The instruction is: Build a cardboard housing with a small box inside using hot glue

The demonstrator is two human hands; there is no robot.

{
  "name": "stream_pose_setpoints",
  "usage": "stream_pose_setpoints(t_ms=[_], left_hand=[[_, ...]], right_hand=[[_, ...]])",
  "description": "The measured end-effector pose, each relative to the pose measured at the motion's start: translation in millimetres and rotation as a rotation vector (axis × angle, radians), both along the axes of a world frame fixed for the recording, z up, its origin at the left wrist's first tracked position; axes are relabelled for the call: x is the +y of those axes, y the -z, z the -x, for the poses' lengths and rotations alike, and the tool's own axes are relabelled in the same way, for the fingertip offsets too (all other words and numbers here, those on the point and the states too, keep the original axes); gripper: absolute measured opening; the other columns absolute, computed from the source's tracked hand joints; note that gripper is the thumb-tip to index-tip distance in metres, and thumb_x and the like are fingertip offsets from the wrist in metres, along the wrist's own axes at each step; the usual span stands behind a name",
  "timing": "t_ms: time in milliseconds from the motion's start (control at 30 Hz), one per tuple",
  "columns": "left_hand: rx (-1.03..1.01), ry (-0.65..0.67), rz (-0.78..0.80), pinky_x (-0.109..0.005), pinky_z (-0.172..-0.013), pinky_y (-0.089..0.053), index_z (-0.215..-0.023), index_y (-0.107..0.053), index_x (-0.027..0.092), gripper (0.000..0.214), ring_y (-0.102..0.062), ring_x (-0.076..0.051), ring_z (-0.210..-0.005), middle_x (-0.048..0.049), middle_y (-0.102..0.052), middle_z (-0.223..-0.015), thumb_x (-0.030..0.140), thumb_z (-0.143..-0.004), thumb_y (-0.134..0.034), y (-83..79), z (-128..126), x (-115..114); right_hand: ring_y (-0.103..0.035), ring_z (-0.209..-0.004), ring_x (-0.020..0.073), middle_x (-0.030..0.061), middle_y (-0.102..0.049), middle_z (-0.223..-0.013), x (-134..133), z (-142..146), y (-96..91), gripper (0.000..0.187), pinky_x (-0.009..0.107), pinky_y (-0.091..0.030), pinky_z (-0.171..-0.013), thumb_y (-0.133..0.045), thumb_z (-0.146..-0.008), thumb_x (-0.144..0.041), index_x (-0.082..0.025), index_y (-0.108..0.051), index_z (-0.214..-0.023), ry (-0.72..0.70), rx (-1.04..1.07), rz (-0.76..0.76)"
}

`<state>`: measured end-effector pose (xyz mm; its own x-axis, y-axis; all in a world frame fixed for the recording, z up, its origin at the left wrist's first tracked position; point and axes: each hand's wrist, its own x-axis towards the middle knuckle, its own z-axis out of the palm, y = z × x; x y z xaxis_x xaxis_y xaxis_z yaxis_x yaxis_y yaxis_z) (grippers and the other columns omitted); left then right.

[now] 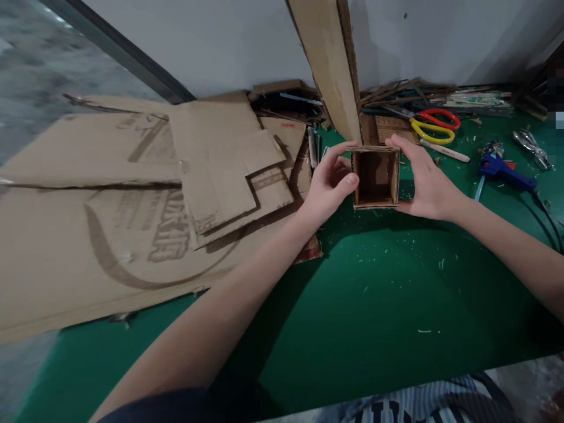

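A small square cardboard box (376, 207) is held between my two hands over the green table, its open top facing me so that its brown inside shows. My left hand (332, 182) grips the left wall, thumb near the rim and fingers curled behind. On the other side, my right hand (429, 179) clasps the box with a finger at the top right corner and the thumb near the bottom right corner. Part of the right hand's grip is hidden by the box.
Flat cardboard sheets (229, 170) cover the table's left side. A tall cardboard strip (330, 59) leans behind the box. Red and yellow scissors (434, 126), a whitish stick (445, 151), a blue glue gun (506, 170) and a clear plastic bundle (532, 150) lie at the right.
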<state>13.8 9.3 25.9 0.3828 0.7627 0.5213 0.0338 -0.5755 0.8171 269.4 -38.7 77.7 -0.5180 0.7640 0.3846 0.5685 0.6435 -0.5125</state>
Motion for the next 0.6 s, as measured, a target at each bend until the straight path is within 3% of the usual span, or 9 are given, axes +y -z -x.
stream_pose_setpoints(t_ms=[133, 267, 367, 600], left_hand=[[0.090, -0.127, -0.109, -0.037, -0.080, -0.063, -0.148, -0.047, 0.036, 0.074, -0.073, -0.024, -0.096, -0.0069, -0.067, -0.111, 0.075, -0.089, -0.069, -3.3, -2, -5], [0.142, -0.161, -0.157, -0.035, -0.077, -0.062, -0.149, -0.045, 0.034, 0.075, -0.072, -0.026, -0.101, -0.0102, -0.064, -0.126, 0.072, -0.089, -0.071, -6.6, -4, -12], [0.159, -0.170, -0.202, -0.033, -0.076, -0.061, -0.148, -0.046, 0.033, 0.074, -0.071, -0.028, -0.109, -0.0114, -0.062, -0.134, 0.072, -0.090, -0.069, -8.2, -5, -14], [0.183, -0.126, -0.201, -0.036, -0.083, -0.063, -0.153, -0.041, 0.033, 0.079, -0.070, -0.028, -0.113, -0.0127, -0.060, -0.139, 0.072, -0.090, -0.069, -8.7, -4, -14]], right_hand=[[-0.021, -0.162, 0.0446, 0.0144, -0.027, -0.173, 3, -5, 4.2, 0.122, 0.075, -0.024, -0.128, -0.092, -0.068, -0.053, -0.033, -0.022, -0.166, -0.026, -0.024, -0.011], [-0.020, -0.163, 0.0450, 0.0138, -0.029, -0.172, -1, -3, -5.1, 0.112, 0.076, -0.022, -0.128, -0.091, -0.072, -0.048, -0.034, -0.028, -0.164, 0.014, -0.048, -0.041], [-0.027, -0.160, 0.0445, 0.0123, -0.035, -0.170, -7, 2, -12.9, 0.105, 0.074, -0.024, -0.129, -0.086, -0.076, -0.048, -0.034, -0.029, -0.164, -0.006, -0.065, -0.067], [-0.051, -0.146, 0.0384, 0.0140, -0.058, -0.152, -5, 4, -14.8, 0.054, 0.067, -0.039, -0.122, -0.050, -0.102, -0.055, -0.028, -0.055, -0.149, 0.008, 0.066, -0.024]])
